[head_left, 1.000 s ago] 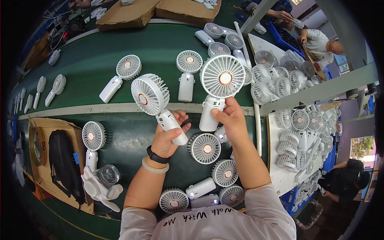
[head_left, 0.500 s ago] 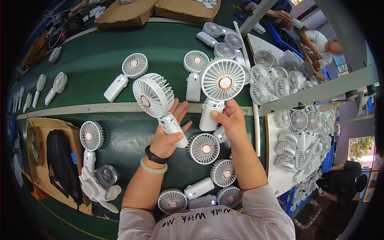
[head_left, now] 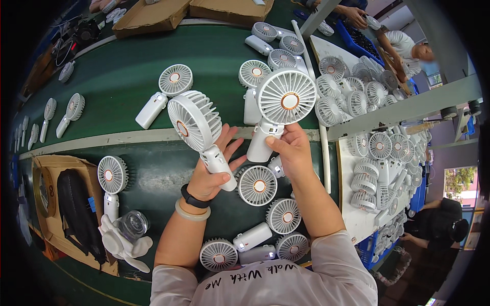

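My left hand (head_left: 209, 173) grips the handle of a white handheld fan (head_left: 195, 121), its round cage tilted to the left with an orange ring at the hub. A second handheld fan (head_left: 287, 97) is in my right hand (head_left: 293, 150), cage facing up toward me and thumb on the upper handle. Both fans are raised above the dark green bench. Just below my hands lies another fan (head_left: 258, 185), with its handle partly covered by my right hand. Nearer to me, several more lie close together, among them one fan (head_left: 218, 255) by my shirt.
Beyond a pale rail (head_left: 127, 136), a green belt (head_left: 117, 86) carries several fans. At left are an open cardboard box (head_left: 92, 168) with a black pouch and an upright fan (head_left: 112, 176) in a white holder. Piled fans (head_left: 367, 186) fill the right-hand table. Co-workers sit at far right.
The fan in my right hand has tilted, its handle bottom swinging left. The left fan has turned slightly more edge-on. The whole view has shifted a little; both hands keep their hold.
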The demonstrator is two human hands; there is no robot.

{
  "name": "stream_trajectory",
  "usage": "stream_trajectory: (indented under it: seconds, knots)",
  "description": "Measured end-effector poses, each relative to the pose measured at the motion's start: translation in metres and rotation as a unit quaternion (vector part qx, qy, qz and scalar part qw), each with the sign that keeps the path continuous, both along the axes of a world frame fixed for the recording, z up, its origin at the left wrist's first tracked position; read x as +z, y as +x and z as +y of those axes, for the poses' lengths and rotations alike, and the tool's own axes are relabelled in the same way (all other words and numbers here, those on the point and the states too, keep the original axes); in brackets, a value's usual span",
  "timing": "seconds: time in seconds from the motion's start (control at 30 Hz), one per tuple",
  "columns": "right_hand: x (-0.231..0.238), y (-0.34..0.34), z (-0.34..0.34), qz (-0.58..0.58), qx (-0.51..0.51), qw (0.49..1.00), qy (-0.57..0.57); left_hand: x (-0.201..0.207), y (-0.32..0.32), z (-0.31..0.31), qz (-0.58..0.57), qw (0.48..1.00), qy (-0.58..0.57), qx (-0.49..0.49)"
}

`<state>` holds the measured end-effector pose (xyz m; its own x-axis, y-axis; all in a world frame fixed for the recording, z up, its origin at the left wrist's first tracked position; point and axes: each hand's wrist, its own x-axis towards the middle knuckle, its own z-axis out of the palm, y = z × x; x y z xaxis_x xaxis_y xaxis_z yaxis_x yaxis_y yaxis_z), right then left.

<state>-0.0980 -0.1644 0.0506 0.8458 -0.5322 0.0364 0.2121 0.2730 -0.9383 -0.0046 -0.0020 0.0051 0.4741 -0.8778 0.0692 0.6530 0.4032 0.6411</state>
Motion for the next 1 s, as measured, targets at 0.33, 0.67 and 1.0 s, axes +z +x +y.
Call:
stream_trajectory:
  seconds: [0.33,0.67,1.0]
  knots:
    - [-0.001,0.020,-0.020,0.151,0.048,0.855,-0.494,0.005,-0.001,0.006,0.039,0.999,0.028,0.016]
    - [-0.016,0.055,-0.065,0.258,0.112,0.947,-0.153,-0.004,0.004,0.003,-0.016,0.996,0.047,0.077]
    - [0.005,-0.004,-0.011,-0.150,0.289,0.854,0.406,-0.005,0.002,0.007,0.034,0.998,-0.023,0.051]
